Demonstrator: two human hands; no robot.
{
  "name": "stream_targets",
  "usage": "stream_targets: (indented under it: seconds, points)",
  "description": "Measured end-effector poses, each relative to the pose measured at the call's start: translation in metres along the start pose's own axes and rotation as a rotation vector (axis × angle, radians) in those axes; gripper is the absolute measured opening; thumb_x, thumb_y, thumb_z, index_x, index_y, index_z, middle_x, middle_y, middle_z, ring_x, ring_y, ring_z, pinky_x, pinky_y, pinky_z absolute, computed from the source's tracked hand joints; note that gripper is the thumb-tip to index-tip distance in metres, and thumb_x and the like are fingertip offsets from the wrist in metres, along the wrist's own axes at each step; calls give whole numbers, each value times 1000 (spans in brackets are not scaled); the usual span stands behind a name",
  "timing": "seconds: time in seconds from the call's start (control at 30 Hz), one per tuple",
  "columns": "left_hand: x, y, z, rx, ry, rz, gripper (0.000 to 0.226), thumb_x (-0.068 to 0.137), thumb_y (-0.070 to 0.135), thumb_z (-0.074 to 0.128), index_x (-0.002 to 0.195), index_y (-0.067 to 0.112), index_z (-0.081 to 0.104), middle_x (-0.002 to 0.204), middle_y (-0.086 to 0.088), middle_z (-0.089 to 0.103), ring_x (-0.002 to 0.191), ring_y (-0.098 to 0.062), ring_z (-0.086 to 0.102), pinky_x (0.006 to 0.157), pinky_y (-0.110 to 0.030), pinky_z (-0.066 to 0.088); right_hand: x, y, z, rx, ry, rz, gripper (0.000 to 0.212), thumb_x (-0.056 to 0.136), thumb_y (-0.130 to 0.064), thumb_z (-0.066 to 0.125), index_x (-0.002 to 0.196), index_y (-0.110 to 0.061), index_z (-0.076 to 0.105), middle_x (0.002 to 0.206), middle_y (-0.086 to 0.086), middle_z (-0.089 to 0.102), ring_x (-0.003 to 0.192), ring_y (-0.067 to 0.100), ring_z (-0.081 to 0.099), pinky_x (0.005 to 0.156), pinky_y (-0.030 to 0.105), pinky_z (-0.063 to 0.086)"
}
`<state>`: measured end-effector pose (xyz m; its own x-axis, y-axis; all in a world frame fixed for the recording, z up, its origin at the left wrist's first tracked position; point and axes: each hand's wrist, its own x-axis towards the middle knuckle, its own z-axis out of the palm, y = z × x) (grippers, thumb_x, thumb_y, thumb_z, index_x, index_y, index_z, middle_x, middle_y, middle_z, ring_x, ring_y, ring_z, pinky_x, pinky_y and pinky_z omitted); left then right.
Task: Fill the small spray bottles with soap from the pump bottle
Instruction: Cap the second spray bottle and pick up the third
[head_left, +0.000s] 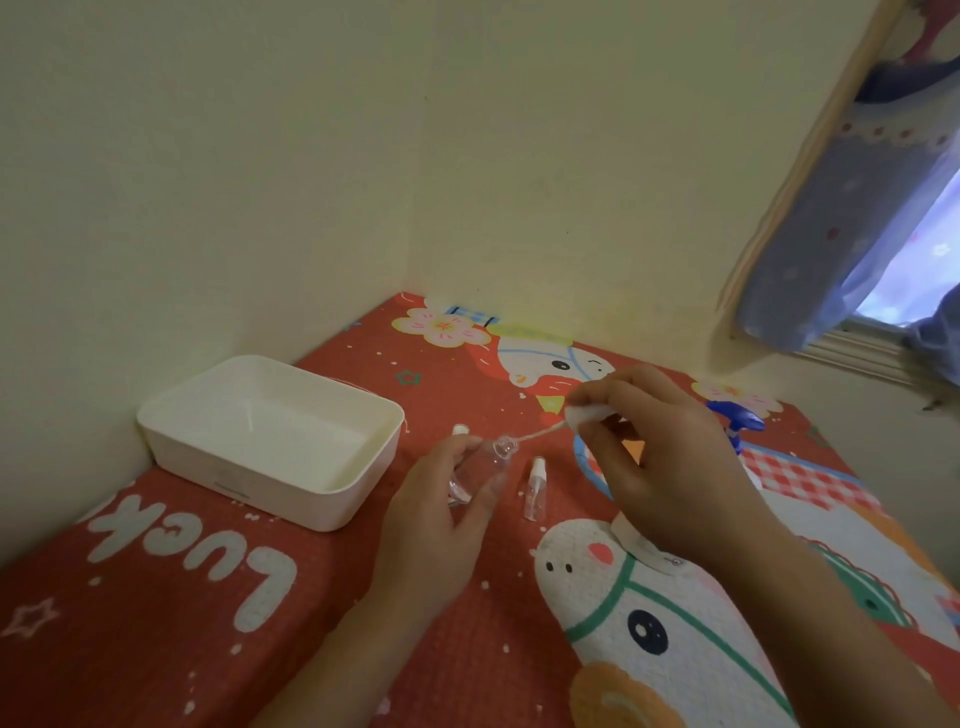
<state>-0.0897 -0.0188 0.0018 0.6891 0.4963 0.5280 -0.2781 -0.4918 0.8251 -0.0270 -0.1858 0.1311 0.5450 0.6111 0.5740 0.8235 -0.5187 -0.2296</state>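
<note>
**A:** What do I have in the middle of the frame?

**B:** My left hand is curled around a clear bottle, thumb on one side and fingers on the other, holding it tilted with its open neck toward the upper right. My right hand pinches a white sprayer cap between thumb and fingertips, just right of and above the bottle. The cap's thin tube runs down-left from it to the bottle's mouth; I cannot tell whether the tip is inside the neck or only at it.

**A:** Any other bottles?

**B:** A second small one stands on the table, cap on, just right of the held bottle and between my two hands. A small white top shows just above my left fingers; what it belongs to, I cannot tell.

**A:** And the soap?

**B:** A blue pump or sprayer head pokes out behind my right hand, toward the right of the frame. Its body is hidden by the hand, so I cannot tell how full it is.

**A:** What else is on the table?

**B:** A white tray sits left of centre, close to the wall, apart from my hands. A white object lies under my right wrist, mostly covered. The table wears a red cartoon cloth with white lettering at lower left.
</note>
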Motion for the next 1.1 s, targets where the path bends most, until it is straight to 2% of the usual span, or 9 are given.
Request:
stream_targets:
  seconds: [0.07,0.2,0.37,0.53,0.67,0.77,0.93,1.03,1.1]
  points:
    - [-1,-2,1,18,-7,15,33,90,49,59,120,35,55,117,18,64,113,-1,59,91,-34,53,5,-2,-1,-11,-57,-39,21,92,-16,60,110,-23,68,105,-11,58,86,7,61,76,28,56]
    - [-1,-2,1,25,-40,28,37,90,48,58,123,32,54,118,18,63,114,-2,59,91,-34,53,12,-6,2,-47,-204,-99,25,91,-17,62,113,-27,66,108,-12,57,88,6,58,78,26,53]
    - [-2,-2,2,46,-69,52,33,92,33,65,123,34,54,113,20,63,107,-4,61,86,-36,53,15,-6,9,-76,-294,-171,22,90,-17,64,110,-24,67,106,-13,59,89,5,56,78,30,52]
    - [-3,0,2,46,-122,53,29,92,42,61,119,35,55,111,19,65,103,-5,62,83,-38,53,18,-6,7,-99,-368,-212,23,89,-15,64,109,-26,68,107,-12,60,90,5,57,80,26,52]
    - [-4,0,2,48,-151,55,28,93,46,59,119,35,56,113,19,64,107,-3,61,86,-36,53,20,-5,4,-106,-435,-167,18,92,-29,61,108,-27,68,97,-16,59,82,3,56,76,27,52]
    - [-5,4,2,37,-168,54,24,95,42,60,117,36,55,111,20,65,105,0,61,83,-32,54,22,-4,1,-122,-452,-133,18,92,-42,57,97,-28,67,83,-16,59,73,3,55,69,27,51]
    - [-7,9,3,28,-199,48,23,95,46,55,115,35,54,103,20,66,95,0,63,74,-32,54,28,-5,4,-235,-443,-128,42,91,-55,48,68,-20,58,58,-2,53,50,10,42,52,28,39]
    - [-9,10,4,40,-210,57,26,95,53,50,114,35,53,103,19,66,94,-2,63,74,-35,54,32,-5,13,-365,-426,-89,63,89,-65,31,56,-14,47,50,3,41,45,14,31,48,29,30]
    - [-9,11,3,40,-214,47,26,95,54,49,114,37,53,104,19,66,94,-2,63,75,-36,55,32,-10,16,-343,-424,-15,73,83,-75,16,55,-15,48,50,1,41,44,14,34,49,28,32]
